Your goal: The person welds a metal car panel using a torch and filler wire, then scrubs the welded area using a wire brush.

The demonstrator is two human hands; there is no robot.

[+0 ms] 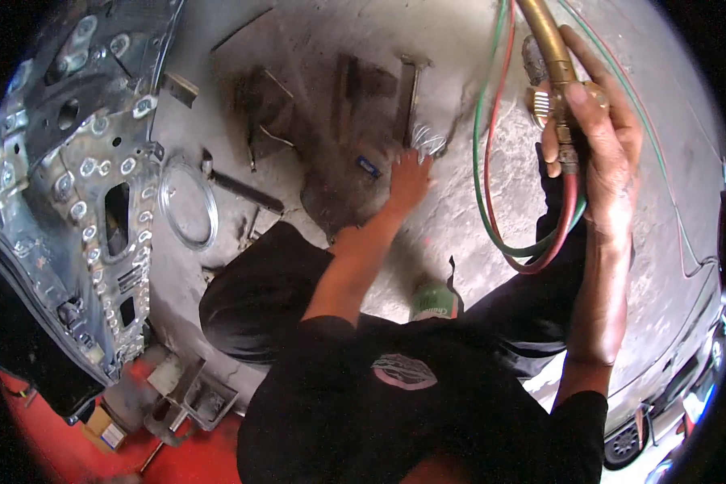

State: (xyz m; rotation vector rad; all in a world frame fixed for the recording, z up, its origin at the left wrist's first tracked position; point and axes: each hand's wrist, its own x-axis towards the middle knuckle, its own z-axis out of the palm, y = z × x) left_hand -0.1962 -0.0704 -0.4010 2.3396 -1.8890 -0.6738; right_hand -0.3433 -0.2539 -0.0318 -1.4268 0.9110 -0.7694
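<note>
My right hand [607,153] is closed around a brass gas torch [558,52], raised at the upper right. A red hose [569,185] and a green hose [477,161] run from it and loop down. My left hand [411,179] reaches down to the floor, fingers stretched out and apart. Its fingertips are at a small bundle of thin silvery wire [429,140]; whether they touch it I cannot tell. Left of that hand lies a small blue box [369,167]. A coil of silver wire [212,211] rests on the floor farther left.
A large spot-welded metal panel [89,185] stands along the left side. Steel pieces, among them a long bar [250,194] and an upright strip [408,101], lie on the grey floor [460,73]. A green can [432,300] stands between my knees. Metal brackets [206,395] sit at lower left.
</note>
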